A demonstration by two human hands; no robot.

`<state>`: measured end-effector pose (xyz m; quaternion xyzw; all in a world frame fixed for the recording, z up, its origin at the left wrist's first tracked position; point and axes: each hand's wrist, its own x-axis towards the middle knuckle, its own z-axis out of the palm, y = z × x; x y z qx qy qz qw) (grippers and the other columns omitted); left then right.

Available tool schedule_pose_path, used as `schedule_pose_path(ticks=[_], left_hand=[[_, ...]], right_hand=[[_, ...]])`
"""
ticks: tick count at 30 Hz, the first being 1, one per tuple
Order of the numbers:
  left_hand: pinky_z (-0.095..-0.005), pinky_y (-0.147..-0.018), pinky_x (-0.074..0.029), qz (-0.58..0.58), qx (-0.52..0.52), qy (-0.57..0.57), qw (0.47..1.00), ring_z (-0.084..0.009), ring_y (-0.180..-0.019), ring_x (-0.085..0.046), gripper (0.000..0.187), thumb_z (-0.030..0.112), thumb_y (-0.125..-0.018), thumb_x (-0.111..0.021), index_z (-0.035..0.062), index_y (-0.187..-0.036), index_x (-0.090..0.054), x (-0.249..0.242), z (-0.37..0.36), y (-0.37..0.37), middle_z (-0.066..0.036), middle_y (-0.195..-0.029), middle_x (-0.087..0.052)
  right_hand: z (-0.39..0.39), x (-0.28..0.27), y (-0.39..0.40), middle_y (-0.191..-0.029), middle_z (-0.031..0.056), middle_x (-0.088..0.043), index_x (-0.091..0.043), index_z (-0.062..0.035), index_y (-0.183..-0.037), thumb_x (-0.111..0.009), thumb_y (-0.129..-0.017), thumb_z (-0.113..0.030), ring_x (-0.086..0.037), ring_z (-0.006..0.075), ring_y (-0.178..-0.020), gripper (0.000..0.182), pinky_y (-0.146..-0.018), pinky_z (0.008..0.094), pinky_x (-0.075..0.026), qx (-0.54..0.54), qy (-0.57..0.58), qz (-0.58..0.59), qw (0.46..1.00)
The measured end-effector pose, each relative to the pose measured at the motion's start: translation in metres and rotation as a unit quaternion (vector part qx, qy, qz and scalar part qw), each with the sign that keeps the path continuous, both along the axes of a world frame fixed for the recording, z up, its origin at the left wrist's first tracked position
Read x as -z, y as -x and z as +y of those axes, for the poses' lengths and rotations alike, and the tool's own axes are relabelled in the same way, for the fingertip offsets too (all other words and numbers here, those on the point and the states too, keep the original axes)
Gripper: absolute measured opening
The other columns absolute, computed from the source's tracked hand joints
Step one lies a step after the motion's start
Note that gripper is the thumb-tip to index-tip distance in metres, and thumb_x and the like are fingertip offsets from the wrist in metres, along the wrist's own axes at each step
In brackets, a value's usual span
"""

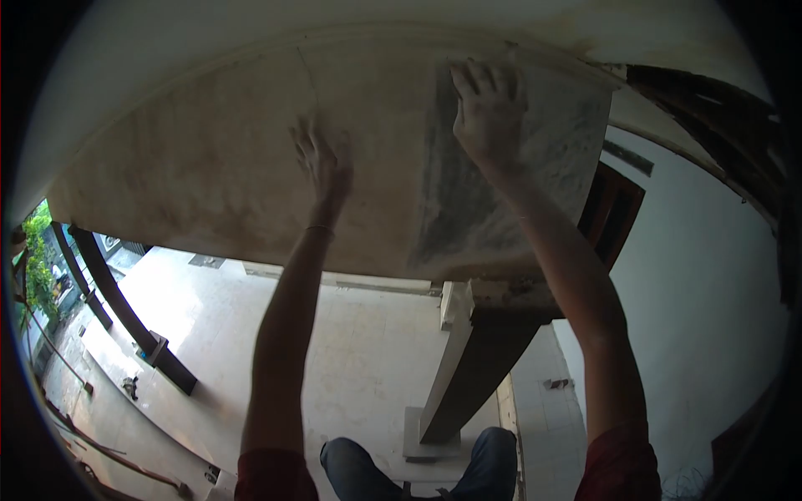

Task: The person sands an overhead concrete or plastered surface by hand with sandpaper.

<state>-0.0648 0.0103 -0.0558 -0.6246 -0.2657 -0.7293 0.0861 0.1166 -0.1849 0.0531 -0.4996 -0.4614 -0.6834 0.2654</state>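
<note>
Both arms reach up to a broad beige panel (pixel 251 184), stained brown in places. My left hand (pixel 324 163) is at its middle, fingers spread and slightly blurred, with nothing visible in them. On the panel's right part is a grey patch (pixel 455 200) with a straight dark left edge and whitish smears. My right hand (pixel 491 113) lies over the upper part of this patch, its fingers apart and pointing up. No tool shows in it; what is under the palm is hidden. A thin dark crack (pixel 307 67) runs above my left hand.
Below the panel stands a dark pillar (pixel 480 371) on a pale base, between my knees (pixel 359 469). A pale tiled floor (pixel 359 351) lies far below. Dark posts (pixel 109 275) stand at left, a white wall (pixel 693 275) at right. Dark broken edging (pixel 710 100) hangs at upper right.
</note>
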Motion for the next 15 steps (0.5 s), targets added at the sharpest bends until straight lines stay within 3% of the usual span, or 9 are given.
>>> schedule_pose_path(ticks=[2,6,12,15], left_hand=[[-0.0611,-0.123,-0.015,0.005,-0.06,0.005,0.998,-0.0483,-0.155,-0.016,0.068,0.04,-0.101,-0.054,0.0093,-0.158,-0.035,0.015,0.033,-0.028,-0.025,-0.167,-0.022],[-0.0603,-0.125,-0.013,0.006,-0.034,-0.016,0.999,-0.0475,-0.155,-0.014,0.069,0.041,-0.101,-0.049,0.0087,-0.159,-0.033,0.014,0.024,-0.027,-0.025,-0.168,-0.021],[-0.0588,-0.125,-0.012,0.002,-0.025,-0.017,1.0,-0.0451,-0.156,-0.015,0.066,0.036,-0.099,-0.051,0.0078,-0.157,-0.037,0.021,0.021,-0.023,-0.024,-0.167,-0.023],[-0.0582,-0.126,-0.012,-0.004,-0.015,-0.017,1.0,-0.0441,-0.156,-0.016,0.065,0.035,-0.098,-0.052,0.0079,-0.156,-0.039,0.022,0.02,-0.024,-0.023,-0.167,-0.024]], right_hand=[[0.026,0.011,-0.008,-0.141,0.0124,-0.059,-0.064,-0.0152,-0.138,-0.057,-0.101,-0.03,-0.051,0.0324,-0.133,0.04,-0.12,0.067,-0.02,0.002,-0.023,0.031,0.999],[0.049,0.025,-0.011,-0.153,0.0133,-0.049,-0.059,-0.0174,-0.144,-0.053,-0.103,-0.038,-0.043,0.0357,-0.143,0.046,-0.118,0.0764,-0.011,0.015,-0.041,0.08,0.996],[0.059,0.045,0.003,-0.159,0.0117,-0.043,-0.056,-0.0189,-0.148,-0.055,-0.102,-0.04,-0.039,0.0361,-0.146,0.051,-0.118,0.0767,-0.009,0.041,-0.035,0.119,0.991],[0.061,0.067,0.004,-0.158,0.0102,-0.044,-0.055,-0.0197,-0.148,-0.062,-0.098,-0.041,-0.039,0.0351,-0.145,0.055,-0.116,0.0781,-0.014,-0.025,-0.015,0.107,0.994]])
